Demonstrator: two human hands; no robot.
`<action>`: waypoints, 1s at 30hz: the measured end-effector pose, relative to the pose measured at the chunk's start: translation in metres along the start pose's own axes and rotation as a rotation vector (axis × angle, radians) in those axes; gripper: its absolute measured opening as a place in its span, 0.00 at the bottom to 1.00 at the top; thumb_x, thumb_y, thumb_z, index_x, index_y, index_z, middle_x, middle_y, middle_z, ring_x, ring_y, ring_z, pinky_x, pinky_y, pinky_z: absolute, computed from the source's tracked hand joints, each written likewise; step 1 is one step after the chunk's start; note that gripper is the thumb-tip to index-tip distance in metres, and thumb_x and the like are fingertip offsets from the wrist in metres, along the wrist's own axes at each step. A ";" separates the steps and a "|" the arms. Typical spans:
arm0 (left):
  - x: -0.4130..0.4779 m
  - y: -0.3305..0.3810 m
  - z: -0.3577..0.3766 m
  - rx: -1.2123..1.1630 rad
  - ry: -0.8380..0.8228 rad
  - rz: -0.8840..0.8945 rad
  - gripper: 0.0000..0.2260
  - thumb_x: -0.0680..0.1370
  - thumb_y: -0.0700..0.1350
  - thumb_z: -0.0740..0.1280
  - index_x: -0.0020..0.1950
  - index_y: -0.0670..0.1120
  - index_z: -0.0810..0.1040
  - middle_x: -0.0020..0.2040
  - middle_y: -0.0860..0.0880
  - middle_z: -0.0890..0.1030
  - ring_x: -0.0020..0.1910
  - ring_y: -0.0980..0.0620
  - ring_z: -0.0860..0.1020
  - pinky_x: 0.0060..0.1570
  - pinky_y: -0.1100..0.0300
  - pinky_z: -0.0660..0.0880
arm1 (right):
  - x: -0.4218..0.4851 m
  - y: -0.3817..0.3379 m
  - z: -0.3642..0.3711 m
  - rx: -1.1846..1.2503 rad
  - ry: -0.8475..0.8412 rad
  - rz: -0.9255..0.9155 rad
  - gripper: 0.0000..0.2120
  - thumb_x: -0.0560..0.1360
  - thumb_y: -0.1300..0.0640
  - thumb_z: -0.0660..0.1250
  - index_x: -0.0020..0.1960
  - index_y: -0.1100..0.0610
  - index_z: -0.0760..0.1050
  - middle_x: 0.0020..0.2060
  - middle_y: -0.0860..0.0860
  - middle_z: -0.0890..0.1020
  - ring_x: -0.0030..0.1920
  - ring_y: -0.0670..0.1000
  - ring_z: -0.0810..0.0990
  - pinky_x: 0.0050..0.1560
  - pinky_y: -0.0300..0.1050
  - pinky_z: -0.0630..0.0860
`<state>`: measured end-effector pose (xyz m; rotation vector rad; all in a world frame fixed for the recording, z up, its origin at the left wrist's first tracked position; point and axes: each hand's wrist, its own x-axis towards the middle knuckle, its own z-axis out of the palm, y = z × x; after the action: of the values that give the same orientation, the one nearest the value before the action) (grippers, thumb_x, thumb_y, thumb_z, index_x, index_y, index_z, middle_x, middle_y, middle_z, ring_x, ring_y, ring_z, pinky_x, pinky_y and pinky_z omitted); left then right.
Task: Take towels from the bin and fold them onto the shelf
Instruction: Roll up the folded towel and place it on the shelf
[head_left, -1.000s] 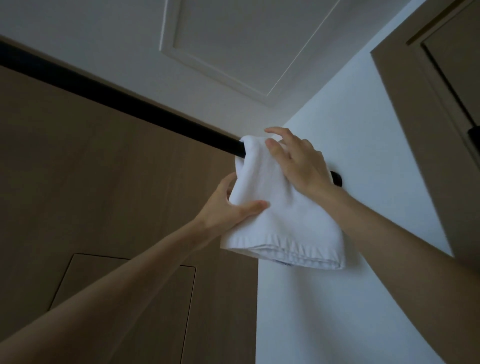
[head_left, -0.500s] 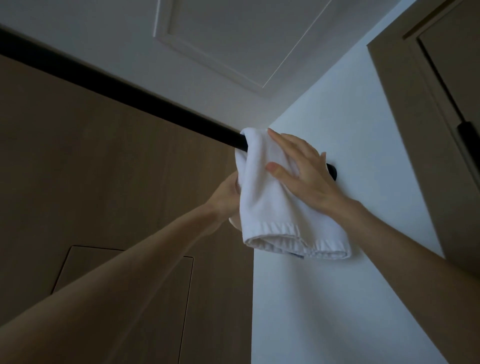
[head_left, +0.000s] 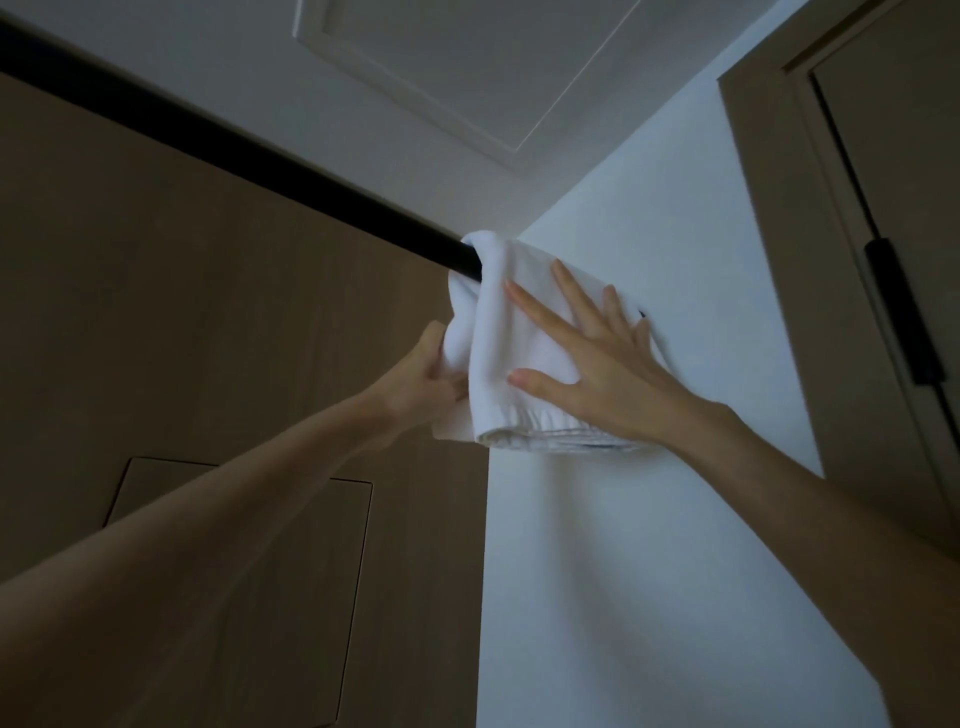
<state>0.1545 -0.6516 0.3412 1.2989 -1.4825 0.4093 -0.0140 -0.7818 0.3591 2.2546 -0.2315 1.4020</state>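
A folded white towel (head_left: 498, 364) hangs over the right end of a black rail (head_left: 260, 156) high up by the wall corner. My right hand (head_left: 597, 358) lies flat on the towel's front with its fingers spread straight, pressing it toward the white wall. My left hand (head_left: 426, 379) reaches up from the lower left and grips the towel's left back layer, its fingers partly hidden behind the cloth. The towel's hemmed lower edge shows beneath my right palm. No bin is in view.
Brown wooden panels (head_left: 208, 364) with a rectangular hatch (head_left: 249, 571) fill the left. A white wall (head_left: 623, 571) runs down the middle right. A brown door (head_left: 883, 208) with a black hinge (head_left: 904, 317) stands at the far right. Overhead is a white ceiling panel (head_left: 467, 67).
My right hand has flattened from a curled grip to spread fingers on the towel. My left hand shifted from the towel's front lower corner to behind its left edge. The towel hangs narrower.
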 end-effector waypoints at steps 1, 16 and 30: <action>-0.004 0.003 0.002 -0.050 0.002 -0.008 0.15 0.78 0.36 0.64 0.62 0.42 0.64 0.49 0.50 0.72 0.48 0.52 0.74 0.41 0.60 0.75 | 0.001 0.001 0.001 0.007 0.012 0.003 0.35 0.68 0.24 0.47 0.70 0.25 0.34 0.76 0.39 0.34 0.76 0.66 0.39 0.69 0.75 0.43; -0.025 0.010 0.024 -0.450 -0.042 -0.108 0.36 0.73 0.40 0.73 0.75 0.52 0.57 0.65 0.48 0.73 0.58 0.49 0.79 0.47 0.52 0.81 | -0.044 0.000 0.008 0.090 -0.015 -0.063 0.35 0.72 0.32 0.52 0.72 0.27 0.35 0.77 0.45 0.34 0.77 0.64 0.38 0.73 0.69 0.42; -0.043 0.016 0.018 0.117 -0.001 0.074 0.41 0.61 0.42 0.69 0.74 0.47 0.62 0.64 0.48 0.75 0.62 0.49 0.75 0.59 0.48 0.76 | -0.030 0.019 -0.029 0.019 -0.054 -0.015 0.48 0.76 0.66 0.60 0.66 0.23 0.34 0.79 0.50 0.45 0.75 0.64 0.55 0.71 0.61 0.53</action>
<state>0.1245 -0.6393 0.3035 1.3389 -1.5298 0.5512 -0.0580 -0.7881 0.3490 2.3071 -0.2192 1.3425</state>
